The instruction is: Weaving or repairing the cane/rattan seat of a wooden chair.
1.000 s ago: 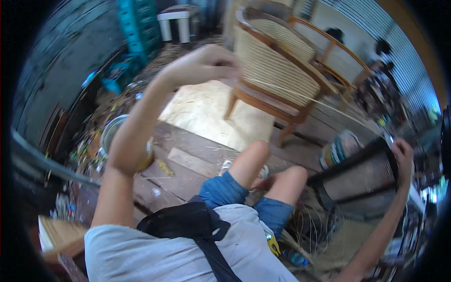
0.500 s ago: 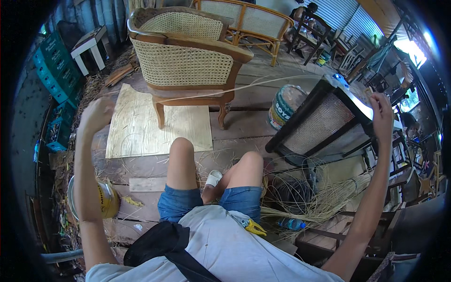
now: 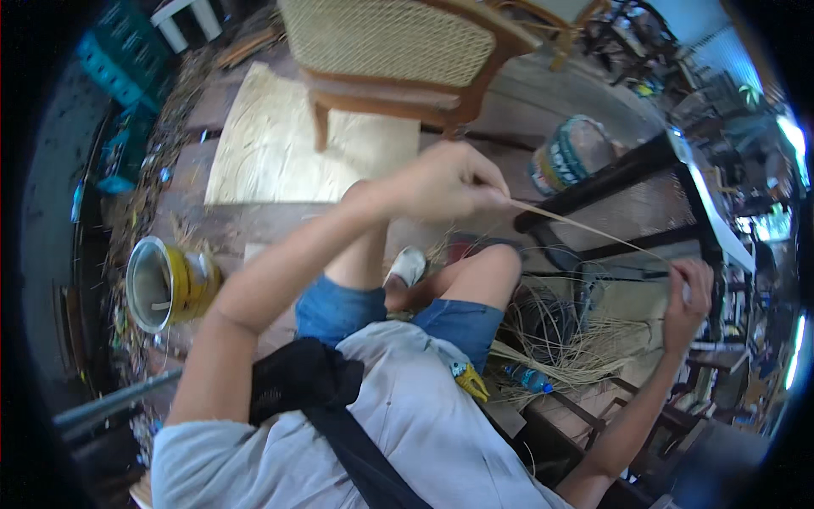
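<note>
A thin, pale cane strand (image 3: pixel 585 227) stretches fairly straight between my two hands, over the area right of my knees. My left hand (image 3: pixel 445 182) has its fingers pinched on one end, in front of the cane-backed armchair (image 3: pixel 394 42). Farther right, my right hand (image 3: pixel 689 293) grips the strand with curled fingers, beside a dark-framed piece of furniture with a woven panel (image 3: pixel 632 204). Below the strand lies a loose, tangled bundle of similar strands (image 3: pixel 606 343). A tool with yellow handles (image 3: pixel 469 382) rests at my waist.
A pale wooden sheet (image 3: pixel 254 161) lies under the armchair. At the left stands a yellow bucket (image 3: pixel 180 288), with green crates (image 3: pixel 127 55) behind it. A labelled paint bucket (image 3: pixel 570 159) stands ahead to the right. A plastic bottle (image 3: pixel 527 377) lies by the strands.
My left hand has swung from the far left across to the middle, in front of the armchair. My right hand is lower, the strand now runs taut, and the view has tilted downward.
</note>
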The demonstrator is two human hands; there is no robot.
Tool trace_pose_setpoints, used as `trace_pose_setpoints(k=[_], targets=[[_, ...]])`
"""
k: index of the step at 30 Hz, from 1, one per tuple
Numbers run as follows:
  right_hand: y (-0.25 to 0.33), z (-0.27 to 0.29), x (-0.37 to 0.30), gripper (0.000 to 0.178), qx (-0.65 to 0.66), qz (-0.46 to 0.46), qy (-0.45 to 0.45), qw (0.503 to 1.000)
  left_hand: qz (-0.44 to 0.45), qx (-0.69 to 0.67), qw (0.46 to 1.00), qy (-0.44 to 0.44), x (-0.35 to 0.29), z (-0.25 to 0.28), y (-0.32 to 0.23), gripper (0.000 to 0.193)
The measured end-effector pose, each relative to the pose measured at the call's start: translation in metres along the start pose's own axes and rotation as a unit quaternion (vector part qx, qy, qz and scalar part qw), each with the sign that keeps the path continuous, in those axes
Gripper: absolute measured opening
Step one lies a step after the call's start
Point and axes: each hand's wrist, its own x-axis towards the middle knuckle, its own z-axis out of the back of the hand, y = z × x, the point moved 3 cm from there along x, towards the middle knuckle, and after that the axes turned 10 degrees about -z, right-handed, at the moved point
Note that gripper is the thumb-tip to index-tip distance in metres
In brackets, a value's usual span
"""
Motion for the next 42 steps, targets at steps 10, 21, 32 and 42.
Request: trace_pose_setpoints(k=[10, 21, 32, 42], targets=[[-0.204, -0.051, -0.068, 0.014, 0.089, -0.182, 0.074, 0.976, 0.274, 0.177, 0.945, -0.002, -0.061, 0.107, 0.083, 0.022], [-0.286, -0.072, -0.085, 0.018, 0.044, -0.208, 0.058, 0.975, 0.304, 0.303, 0.903, -0.018, -0.071, 0.171, 0.066, 0.017], [-0.365, -0.054, -0.110, 0.021, 0.028, -0.275, 0.039, 0.960, 0.270, 0.367, 0.889, -0.041, -0.052, 0.195, 0.066, 0.021], [-0.480, 0.014, -0.192, 0.024, 0.019, -0.356, -0.042, 0.933, 0.289, 0.398, 0.870, -0.030, -0.020, 0.206, 0.074, 0.023]])
